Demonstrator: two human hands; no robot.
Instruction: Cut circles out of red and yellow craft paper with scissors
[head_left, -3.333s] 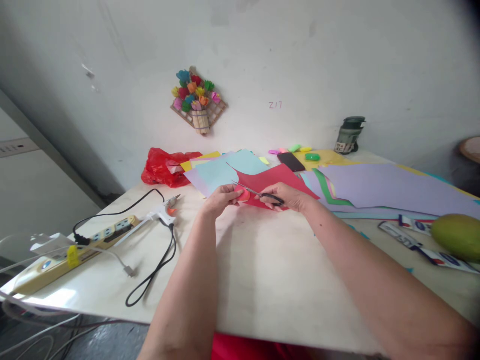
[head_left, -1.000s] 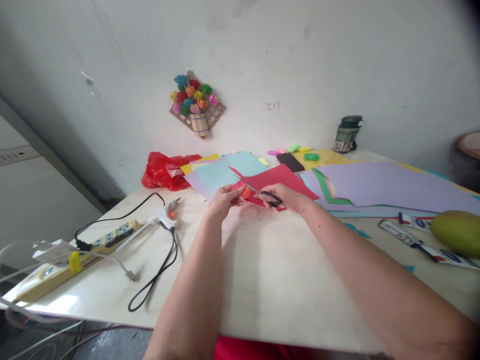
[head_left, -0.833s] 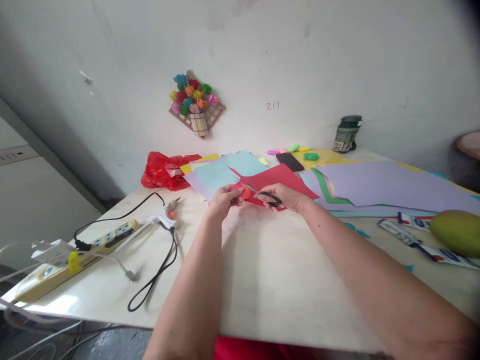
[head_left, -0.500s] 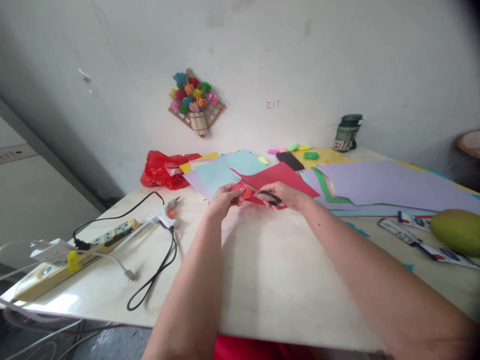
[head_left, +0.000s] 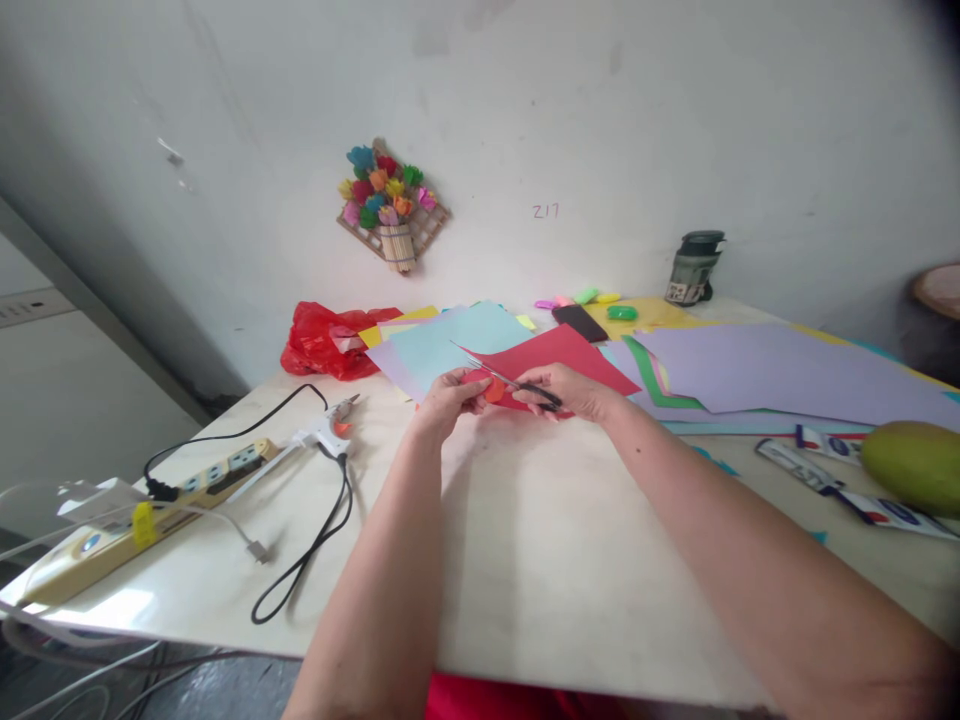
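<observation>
Between my hands, above the table, is a sheet of red paper (head_left: 566, 350). My left hand (head_left: 455, 392) pinches its left edge together with a small orange paper piece (head_left: 495, 390). My right hand (head_left: 559, 388) is closed around the black handles of a pair of scissors (head_left: 541, 396). The blades point left and away from me, across the red paper near the orange piece. Whether the blades are fully closed is too small to tell. Behind the red sheet lies light blue paper (head_left: 450, 335).
At left are a glue gun (head_left: 334, 430), its looped black cord and a power strip (head_left: 150, 520). A red plastic bag (head_left: 319, 340) sits at the back. Purple paper (head_left: 765, 365), a dark phone (head_left: 580, 322), a bottle (head_left: 694, 268) and a green mango (head_left: 911, 465) occupy the right side.
The scissor blades have closed somewhat and shifted slightly left over the red paper. The red sheet's left part has moved a little. Both hands stay in nearly the same place.
</observation>
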